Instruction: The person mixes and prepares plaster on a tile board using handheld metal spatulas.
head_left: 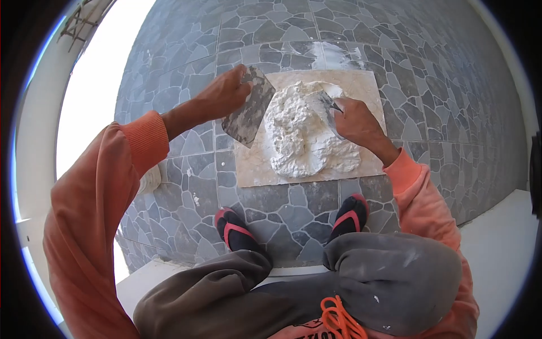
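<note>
A heap of wet white plaster point(293, 130) lies on a square tan board point(254, 169) on the floor. My left hand point(228, 93) is closed round the upper part of a flat metal trowel point(249, 113); its smeared blade tilts down over the board's left side, beside the heap. On the other side, my right hand point(360, 124) grips a scraper point(326, 110) with a dark handle. The scraper's grey, plaster-coated blade rests at the upper right of the heap, and my fingers hide part of it.
Grey stone-patterned tiles point(271, 31) surround the board, with a white smear point(333, 56) beyond its far edge. My feet in red-strapped flip-flops point(237, 229) are just in front of the board. A whitish rounded container point(149, 179) stands at left, partly behind my sleeve.
</note>
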The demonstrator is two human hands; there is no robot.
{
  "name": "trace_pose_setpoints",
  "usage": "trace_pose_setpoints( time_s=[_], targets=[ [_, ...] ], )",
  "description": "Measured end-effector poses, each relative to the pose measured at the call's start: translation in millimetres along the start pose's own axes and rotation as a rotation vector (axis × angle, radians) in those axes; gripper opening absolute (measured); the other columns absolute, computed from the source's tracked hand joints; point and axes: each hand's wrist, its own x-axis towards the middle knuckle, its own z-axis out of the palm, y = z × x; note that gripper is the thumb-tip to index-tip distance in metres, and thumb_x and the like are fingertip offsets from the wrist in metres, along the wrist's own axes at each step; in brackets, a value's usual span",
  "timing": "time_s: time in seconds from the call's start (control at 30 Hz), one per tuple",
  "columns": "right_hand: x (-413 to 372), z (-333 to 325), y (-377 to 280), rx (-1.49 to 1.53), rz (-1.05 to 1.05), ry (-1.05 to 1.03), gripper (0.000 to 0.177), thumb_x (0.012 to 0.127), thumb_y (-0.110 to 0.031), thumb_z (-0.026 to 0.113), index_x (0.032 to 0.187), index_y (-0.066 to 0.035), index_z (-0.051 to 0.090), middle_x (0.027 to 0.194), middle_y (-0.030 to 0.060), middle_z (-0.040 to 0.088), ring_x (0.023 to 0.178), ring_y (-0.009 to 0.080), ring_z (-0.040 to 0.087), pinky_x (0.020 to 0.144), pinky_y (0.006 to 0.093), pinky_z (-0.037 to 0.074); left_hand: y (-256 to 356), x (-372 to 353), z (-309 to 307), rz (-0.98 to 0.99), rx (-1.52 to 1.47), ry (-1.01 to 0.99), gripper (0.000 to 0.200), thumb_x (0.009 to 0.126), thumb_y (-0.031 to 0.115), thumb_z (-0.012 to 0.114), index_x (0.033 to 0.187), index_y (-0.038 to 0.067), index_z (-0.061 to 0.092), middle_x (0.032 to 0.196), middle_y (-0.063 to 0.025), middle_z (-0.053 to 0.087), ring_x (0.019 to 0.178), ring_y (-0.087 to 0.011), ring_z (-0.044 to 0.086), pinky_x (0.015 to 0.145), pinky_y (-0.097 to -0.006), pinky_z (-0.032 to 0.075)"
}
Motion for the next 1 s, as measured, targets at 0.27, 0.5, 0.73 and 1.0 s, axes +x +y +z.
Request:
trace_pose_setpoints(
  time_s=[0.27,0.5,0.73,1.0],
  targets=[
    [-0.2,7.0,9.6,-0.267,-0.409,-0.064,0.017,0.078,-0.004,0.057,0.093,0.0,0.065,0.089,0.0176,0.059,0.087,0.0349,0.059,0.077,0.044,0.048,-100.1,-14.7,54.4,-0.14,-0.05,0.069,0.038,0.094,0.02,0.048,0.117,-0.01,0.046,0.105,-0.0357,0.061,0.102,-0.0492,0.059,0.088,-0.0512,0.044],
    [-4.8,57.3,-2.0,-0.408,-0.565,-0.006,0.023,0.071,0.0,0.059,0.093,0.0,0.065,0.088,0.0121,0.056,0.086,0.0286,0.056,0.072,0.0382,0.048,-158.9,-20.7,77.1,-0.142,-0.022,0.178,0.04,0.093,0.022,0.05,0.119,-0.009,0.045,0.103,-0.0368,0.06,0.101,-0.0513,0.058,0.087,-0.0527,0.044],
    [-4.6,57.0,-42.0,-0.208,-0.43,0.096,0.029,0.072,0.001,0.057,0.1,0.002,0.066,0.09,0.0143,0.058,0.087,0.0315,0.058,0.077,0.0392,0.051,-191.4,8.0,118.9,-0.273,-0.128,0.336,0.045,0.092,0.027,0.054,0.123,-0.004,0.045,0.106,-0.034,0.061,0.102,-0.0505,0.057,0.086,-0.0532,0.045],
    [-22.3,38.6,-36.3,-0.079,-0.308,0.13,0.025,0.078,0.004,0.057,0.102,0.004,0.065,0.093,0.0162,0.06,0.09,0.0333,0.058,0.078,0.0398,0.051,-187.6,1.8,142.9,-0.378,-0.481,0.229,0.042,0.092,0.029,0.06,0.118,-0.003,0.053,0.085,-0.0202,0.062,0.081,-0.0298,0.061,0.073,-0.0411,0.046]
  ],
)
